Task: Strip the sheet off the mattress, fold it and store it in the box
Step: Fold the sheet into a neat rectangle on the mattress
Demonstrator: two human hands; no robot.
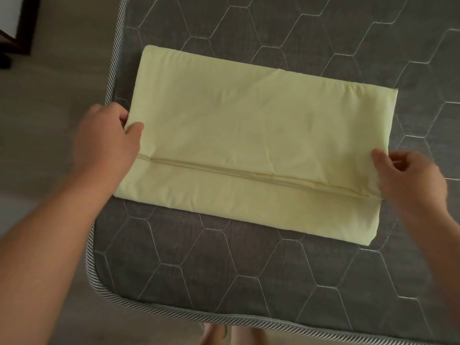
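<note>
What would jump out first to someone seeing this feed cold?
The pale yellow folded sheet, lying flat as a rectangle in the middle of the bare grey quilted mattress. Next, the left hand and right hand, each pinching one short end of the sheet. No box is in view.

Your sheet [256, 145] was a plain pale yellow; your mattress [224, 270] was dark grey, quilted with thin light lines in a hexagon pattern; its edge piping [174, 311] was striped grey and white; your floor [49, 78] was a dull grey-beige.
</note>
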